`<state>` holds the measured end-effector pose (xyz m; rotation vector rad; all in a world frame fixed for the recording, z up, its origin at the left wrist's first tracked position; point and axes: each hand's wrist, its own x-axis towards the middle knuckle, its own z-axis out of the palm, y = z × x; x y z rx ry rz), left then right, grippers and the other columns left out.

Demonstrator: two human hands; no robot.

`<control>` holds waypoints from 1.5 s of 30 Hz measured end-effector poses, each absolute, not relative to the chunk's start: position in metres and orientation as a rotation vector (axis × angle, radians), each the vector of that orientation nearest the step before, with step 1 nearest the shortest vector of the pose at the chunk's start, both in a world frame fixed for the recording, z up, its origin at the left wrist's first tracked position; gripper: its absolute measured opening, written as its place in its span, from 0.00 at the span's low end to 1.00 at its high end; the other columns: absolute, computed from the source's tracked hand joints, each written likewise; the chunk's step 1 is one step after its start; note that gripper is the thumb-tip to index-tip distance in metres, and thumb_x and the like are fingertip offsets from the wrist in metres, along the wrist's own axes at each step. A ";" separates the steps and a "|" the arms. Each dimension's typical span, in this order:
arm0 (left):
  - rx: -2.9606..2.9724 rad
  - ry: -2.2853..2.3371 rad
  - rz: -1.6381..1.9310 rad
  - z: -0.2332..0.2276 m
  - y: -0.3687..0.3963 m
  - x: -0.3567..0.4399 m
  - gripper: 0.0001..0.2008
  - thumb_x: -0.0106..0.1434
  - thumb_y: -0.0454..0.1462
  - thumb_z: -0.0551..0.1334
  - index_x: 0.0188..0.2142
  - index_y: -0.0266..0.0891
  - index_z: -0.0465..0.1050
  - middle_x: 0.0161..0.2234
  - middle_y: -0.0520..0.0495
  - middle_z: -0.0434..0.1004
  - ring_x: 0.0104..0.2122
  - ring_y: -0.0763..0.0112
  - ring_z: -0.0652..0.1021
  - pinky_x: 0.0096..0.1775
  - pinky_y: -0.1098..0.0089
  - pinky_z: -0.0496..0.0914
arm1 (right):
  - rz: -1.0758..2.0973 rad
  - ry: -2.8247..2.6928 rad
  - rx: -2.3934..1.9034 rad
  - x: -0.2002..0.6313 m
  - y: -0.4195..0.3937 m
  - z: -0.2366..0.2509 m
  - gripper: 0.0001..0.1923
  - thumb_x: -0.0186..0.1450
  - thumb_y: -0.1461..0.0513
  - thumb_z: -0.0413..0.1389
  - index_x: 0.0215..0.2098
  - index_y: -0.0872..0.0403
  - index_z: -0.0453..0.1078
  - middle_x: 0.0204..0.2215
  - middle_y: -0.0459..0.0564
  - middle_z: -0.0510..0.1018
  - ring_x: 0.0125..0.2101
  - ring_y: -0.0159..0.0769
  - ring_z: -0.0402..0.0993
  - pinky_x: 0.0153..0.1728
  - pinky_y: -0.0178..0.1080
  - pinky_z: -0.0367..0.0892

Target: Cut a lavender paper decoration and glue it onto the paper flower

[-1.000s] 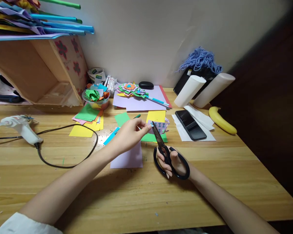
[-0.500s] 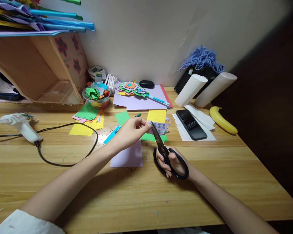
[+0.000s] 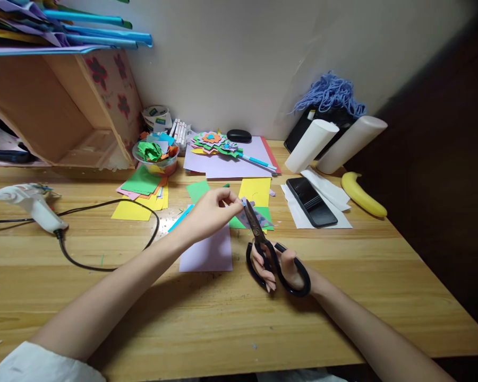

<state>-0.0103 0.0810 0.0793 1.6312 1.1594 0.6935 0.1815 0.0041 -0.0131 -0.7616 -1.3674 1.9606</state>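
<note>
My right hand (image 3: 281, 265) grips black-handled scissors (image 3: 265, 246), the blades pointing up and away to a small lilac paper cutout (image 3: 250, 204). My left hand (image 3: 211, 212) pinches that cutout at its left edge, just above the desk. The cutout looks narrow and tilted, so its pattern is hard to see. Under the hands lie a lilac sheet (image 3: 209, 254), a green sheet (image 3: 263, 217) and a yellow sheet (image 3: 256, 190) on the wooden desk (image 3: 223, 318).
A glue gun (image 3: 27, 204) with a looping black cord (image 3: 115, 239) lies at the left. Stacked coloured paper (image 3: 141, 193), a bowl of scraps (image 3: 156, 155), a phone (image 3: 310, 195), a banana (image 3: 360, 195), two white rolls (image 3: 334, 143) and blue yarn (image 3: 329, 95) sit further back. A wooden box (image 3: 63, 111) stands far left.
The scissors have shifted slightly left and their handles have spread. The cutout has turned in my left hand and now shows less of its patterned face.
</note>
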 end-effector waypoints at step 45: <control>1.655 1.108 0.584 0.081 0.082 -0.012 0.07 0.54 0.39 0.58 0.25 0.37 0.69 0.24 0.51 0.69 0.26 0.73 0.69 0.30 0.71 0.60 | 1.918 -1.387 -0.846 0.182 0.003 -0.004 0.36 0.47 0.31 0.47 0.28 0.54 0.57 0.14 0.37 0.60 0.10 0.24 0.56 0.11 0.29 0.59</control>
